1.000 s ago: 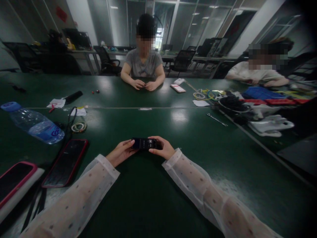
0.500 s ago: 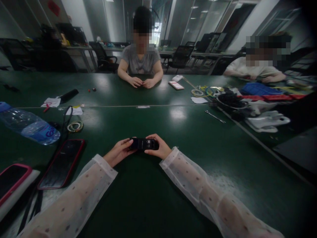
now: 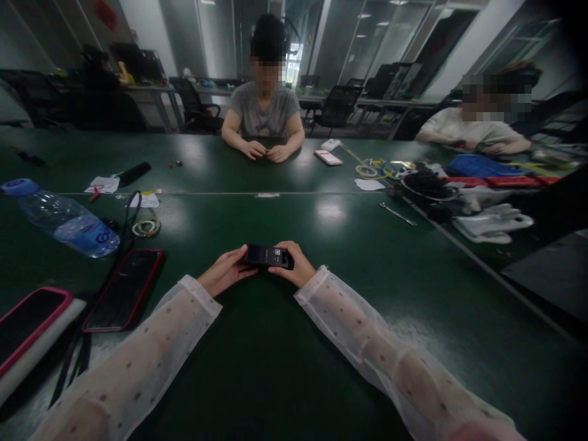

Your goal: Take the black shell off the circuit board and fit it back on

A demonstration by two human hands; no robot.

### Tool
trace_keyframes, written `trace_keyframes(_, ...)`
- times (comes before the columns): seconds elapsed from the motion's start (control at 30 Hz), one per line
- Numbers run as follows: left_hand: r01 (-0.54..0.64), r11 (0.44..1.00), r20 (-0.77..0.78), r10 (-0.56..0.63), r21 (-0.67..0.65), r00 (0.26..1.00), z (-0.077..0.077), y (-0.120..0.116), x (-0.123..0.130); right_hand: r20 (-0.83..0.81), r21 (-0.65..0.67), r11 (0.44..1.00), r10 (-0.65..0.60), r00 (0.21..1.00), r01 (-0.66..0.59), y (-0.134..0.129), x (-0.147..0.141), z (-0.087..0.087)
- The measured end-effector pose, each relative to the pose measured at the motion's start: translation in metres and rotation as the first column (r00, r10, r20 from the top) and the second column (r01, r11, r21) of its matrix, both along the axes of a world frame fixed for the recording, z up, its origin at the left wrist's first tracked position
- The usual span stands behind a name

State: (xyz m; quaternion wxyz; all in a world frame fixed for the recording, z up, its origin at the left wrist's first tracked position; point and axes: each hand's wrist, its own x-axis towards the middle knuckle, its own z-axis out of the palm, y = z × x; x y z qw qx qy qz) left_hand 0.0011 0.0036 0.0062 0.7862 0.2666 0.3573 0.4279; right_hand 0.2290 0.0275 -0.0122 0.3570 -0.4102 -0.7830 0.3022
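Note:
A small black handheld device (image 3: 265, 256) with a dark screen on its left part and white markings on its right part lies between my two hands over the green table. My left hand (image 3: 228, 269) grips its left end, the thumb at the upper corner and the other fingers partly hidden underneath. Around the right end, my right hand (image 3: 295, 263) is closed with thumb and fingers on opposite edges. Both forearms are in sheer white dotted sleeves. Left of my hands lies a phone with a red edge (image 3: 126, 291).
A water bottle (image 3: 68, 220), a bracelet (image 3: 146, 228) and a pink-edged phone (image 3: 32, 321) are at the left. To the right lie a wrench (image 3: 397, 214), white gloves (image 3: 493, 222) and cables (image 3: 427, 184). Two people sit across the green table (image 3: 275, 367).
The view has shifted slightly. My left thumb has slid from the device's face towards its upper edge, and the device has tilted a little. Both hands still hold it.

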Motion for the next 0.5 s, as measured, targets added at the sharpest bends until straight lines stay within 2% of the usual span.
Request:
trace_keyframes(0.3, 0.020, 0.997, 0.098, -0.013, -0.073, 0.995, -0.0103, 0.0037, -0.0082, 0.010, 0.089, 0.996, -0.022, 1.000, 0.021, -0.0044, -0.0027, 0.0041)
trace_keyframes(0.5, 0.068, 0.995, 0.137, -0.058, -0.075, 0.989, -0.0077, 0.0010, -0.0095, -0.009, 0.057, 0.998, -0.014, 1.000, 0.015, -0.0012, -0.0004, -0.0022)
